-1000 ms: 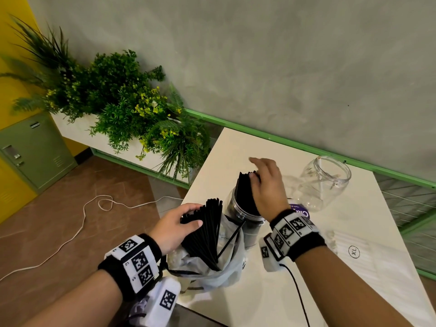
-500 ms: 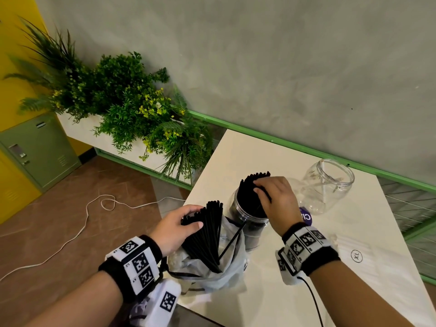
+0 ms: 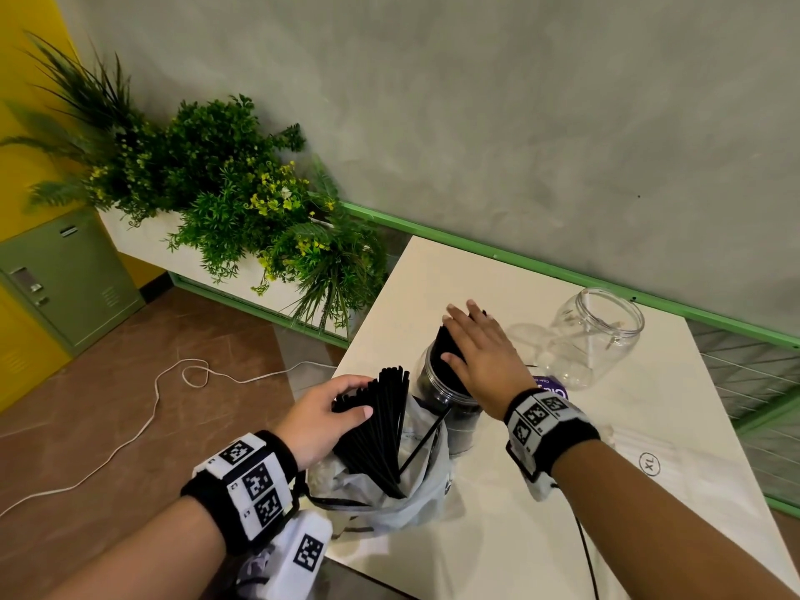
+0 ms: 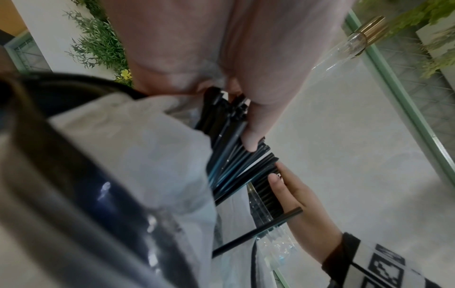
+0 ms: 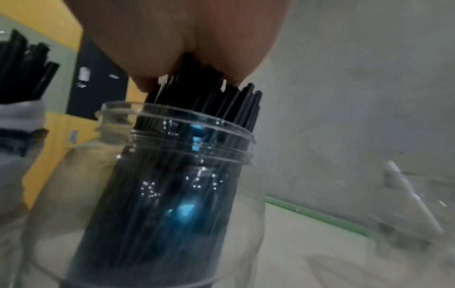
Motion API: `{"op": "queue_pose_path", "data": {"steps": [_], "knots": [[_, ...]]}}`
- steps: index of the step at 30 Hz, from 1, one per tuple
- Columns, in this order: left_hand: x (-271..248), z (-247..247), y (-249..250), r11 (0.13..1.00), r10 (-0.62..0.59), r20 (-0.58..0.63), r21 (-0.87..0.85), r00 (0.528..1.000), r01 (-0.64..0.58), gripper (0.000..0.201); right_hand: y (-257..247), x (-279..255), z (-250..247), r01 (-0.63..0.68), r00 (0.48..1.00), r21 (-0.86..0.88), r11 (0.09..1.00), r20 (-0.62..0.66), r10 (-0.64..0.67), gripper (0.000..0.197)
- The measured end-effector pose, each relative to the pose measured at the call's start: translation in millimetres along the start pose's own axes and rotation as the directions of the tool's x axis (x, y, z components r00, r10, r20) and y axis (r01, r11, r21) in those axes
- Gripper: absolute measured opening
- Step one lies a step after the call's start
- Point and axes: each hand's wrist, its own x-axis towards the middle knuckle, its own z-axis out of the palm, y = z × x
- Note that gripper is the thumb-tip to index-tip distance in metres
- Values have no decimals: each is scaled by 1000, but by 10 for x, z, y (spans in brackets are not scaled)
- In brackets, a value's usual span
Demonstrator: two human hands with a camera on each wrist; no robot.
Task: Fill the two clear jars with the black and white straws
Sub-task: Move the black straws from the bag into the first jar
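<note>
At frame centre I see the black straws (image 3: 448,346) standing in the near jar (image 3: 450,398), my right hand (image 3: 482,352) flat on their tips. Pressing off-centre could tip it. My left hand (image 3: 322,420) grips the bagged straws (image 3: 381,430). Only the right wrist view shows a white straw (image 5: 413,198) inside the far jar (image 3: 595,335).

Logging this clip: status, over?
Right hand flat on black straws in near jar. Left hand grips bagged bundle. Far jar nearly empty.
</note>
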Motion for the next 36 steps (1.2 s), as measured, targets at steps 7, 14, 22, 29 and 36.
{"op": "queue_pose_path", "data": {"steps": [7, 14, 22, 29, 36], "knots": [[-13, -23, 28, 1000, -3, 3, 1, 1000, 3, 29, -58, 290, -60, 116, 988, -161, 980, 115, -98, 70], [-27, -38, 62, 999, 24, -17, 22, 1000, -24, 29, 87, 215, -125, -305, 949, 140, 942, 126, 288, 73], [2, -69, 65, 1000, 18, -16, 18, 1000, -18, 29, 264, -28, -131, -323, 946, 394, 861, 132, 295, 63], [-1, -65, 82, 1000, 2, -18, 9, 1000, -2, 28, 300, 55, -77, -335, 937, 546, 768, 104, 334, 34], [-10, -57, 113, 1000, 12, -25, -4, 1000, -12, 28, 193, 232, 82, -254, 890, 472, 844, -228, 395, 14]]}}
